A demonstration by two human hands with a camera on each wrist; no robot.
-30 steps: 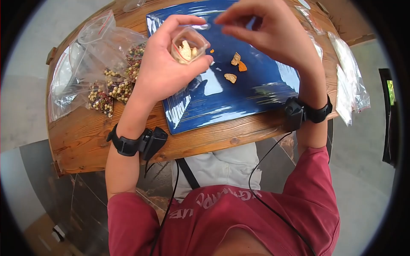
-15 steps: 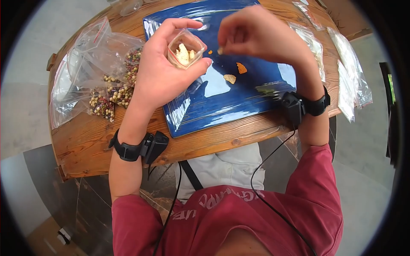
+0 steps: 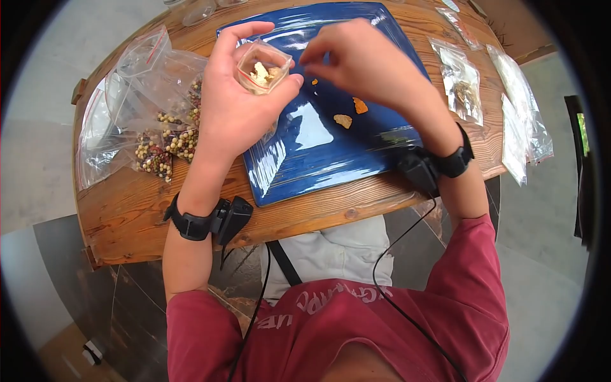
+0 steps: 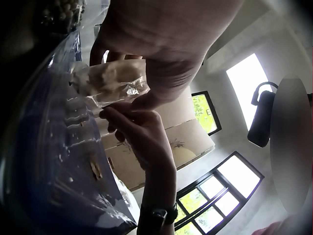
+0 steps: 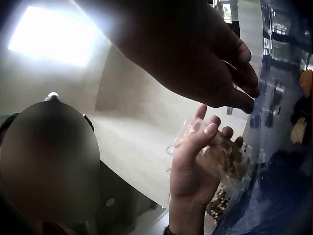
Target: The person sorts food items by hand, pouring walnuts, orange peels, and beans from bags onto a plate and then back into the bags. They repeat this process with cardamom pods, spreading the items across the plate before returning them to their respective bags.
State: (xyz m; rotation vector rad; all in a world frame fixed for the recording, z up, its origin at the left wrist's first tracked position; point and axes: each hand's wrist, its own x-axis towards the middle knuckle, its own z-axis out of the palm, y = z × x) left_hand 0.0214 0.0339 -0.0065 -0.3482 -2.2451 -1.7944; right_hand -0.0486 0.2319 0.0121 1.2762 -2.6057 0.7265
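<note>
My left hand (image 3: 232, 108) grips a small clear zip bag (image 3: 245, 81), its mouth held wide and pale dried pieces (image 3: 259, 72) inside. The filled lower part of the bag (image 5: 222, 159) shows in the right wrist view, under the left thumb. Just right of the bag's mouth is my right hand (image 3: 366, 63), fingers bent; the right wrist view shows its thumb and fingertips a little apart, with nothing visible between them. On the blue square plate (image 3: 344, 156) lie an orange piece (image 3: 360, 106), a tan piece (image 3: 342, 121) and tiny orange crumbs (image 3: 314, 81).
Clear bags of mixed peppercorn-like beads (image 3: 153, 156) and crumpled plastic lie left of the plate. To its right are a clear bag with dried bits (image 3: 463, 89) and flat bags (image 3: 515, 137) at the wooden table's (image 3: 305, 213) edge. Clear containers (image 3: 198, 13) stand at the back.
One tan piece left the plate and showed in my right fingertips; it no longer shows there. The right hand has moved left to the bag's mouth, and the left hand has shifted slightly left.
</note>
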